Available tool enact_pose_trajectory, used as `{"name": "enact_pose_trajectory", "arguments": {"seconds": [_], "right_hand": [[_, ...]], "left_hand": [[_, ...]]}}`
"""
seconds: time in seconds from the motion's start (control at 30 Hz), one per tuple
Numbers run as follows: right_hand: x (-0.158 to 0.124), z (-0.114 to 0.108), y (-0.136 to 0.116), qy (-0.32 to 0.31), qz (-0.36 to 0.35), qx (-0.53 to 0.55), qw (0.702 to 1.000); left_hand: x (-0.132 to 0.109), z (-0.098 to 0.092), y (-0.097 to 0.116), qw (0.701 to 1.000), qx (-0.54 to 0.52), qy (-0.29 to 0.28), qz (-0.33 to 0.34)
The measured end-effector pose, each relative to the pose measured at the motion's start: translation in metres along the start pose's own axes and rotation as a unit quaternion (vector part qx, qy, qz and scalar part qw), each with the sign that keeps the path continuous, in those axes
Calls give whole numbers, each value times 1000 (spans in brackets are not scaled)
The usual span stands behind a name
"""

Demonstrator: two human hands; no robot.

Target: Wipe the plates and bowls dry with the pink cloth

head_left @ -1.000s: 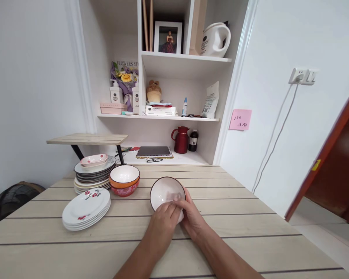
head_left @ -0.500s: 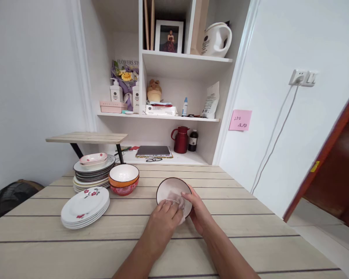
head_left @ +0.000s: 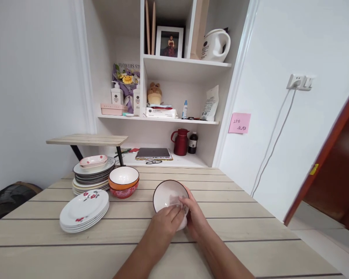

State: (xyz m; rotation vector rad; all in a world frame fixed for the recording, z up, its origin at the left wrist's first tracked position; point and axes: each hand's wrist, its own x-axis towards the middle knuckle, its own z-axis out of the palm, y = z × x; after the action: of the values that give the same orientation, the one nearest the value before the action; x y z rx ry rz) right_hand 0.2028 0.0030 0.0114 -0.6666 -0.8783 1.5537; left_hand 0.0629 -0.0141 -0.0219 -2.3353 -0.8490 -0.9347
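A bowl (head_left: 166, 193), white inside with a dark rim, is tilted toward me above the front middle of the table. My right hand (head_left: 194, 213) grips its right side, thumb over the rim and fingers behind. With my left hand (head_left: 166, 224) I press a thin whitish cloth (head_left: 182, 224) against the near rim and inner wall; part of the cloth hangs over the edge. Left of the hands stand two nested bowls (head_left: 123, 176), an orange one in a red patterned one. A stack of white flowered plates (head_left: 84, 209) lies nearer on the left.
Behind those plates rises a taller plate stack (head_left: 94, 170) topped with small strawberry-patterned dishes (head_left: 93, 160), beside a low wooden stand (head_left: 87, 140). At the back are a laptop (head_left: 153, 153), glasses (head_left: 154, 162), a red jug (head_left: 180, 142) and a dark bottle (head_left: 192, 142).
The left hand and cloth have slid down from the bowl's inside to its near rim. The bowl has shifted slightly left, and the view has tipped up a little.
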Motion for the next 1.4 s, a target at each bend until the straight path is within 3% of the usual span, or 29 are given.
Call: {"name": "enact_pose_trajectory", "arguments": {"seconds": [0.2,0.37,0.57,0.73,1.03,1.13,1.4], "right_hand": [[-3,-11,-18,-14,5,-44,999],[-9,-3,-16,-47,14,-11,999],[-8,5,1,-40,10,4,999],[-3,1,6,-33,0,-1,999],[-9,-7,-22,-31,17,-45,998],[-9,-6,-15,-16,31,-5,999],[-11,11,2,-51,7,66,996]], "left_hand": [[2,-3,4,998,13,-68,5],[-4,0,5,997,76,-33,-13],[-3,0,4,999,45,24,-19],[-2,-2,2,999,21,23,-7],[-2,1,2,999,52,-9,3],[-4,0,1,997,74,-22,-3],[-5,-3,-6,998,44,32,-4]]}}
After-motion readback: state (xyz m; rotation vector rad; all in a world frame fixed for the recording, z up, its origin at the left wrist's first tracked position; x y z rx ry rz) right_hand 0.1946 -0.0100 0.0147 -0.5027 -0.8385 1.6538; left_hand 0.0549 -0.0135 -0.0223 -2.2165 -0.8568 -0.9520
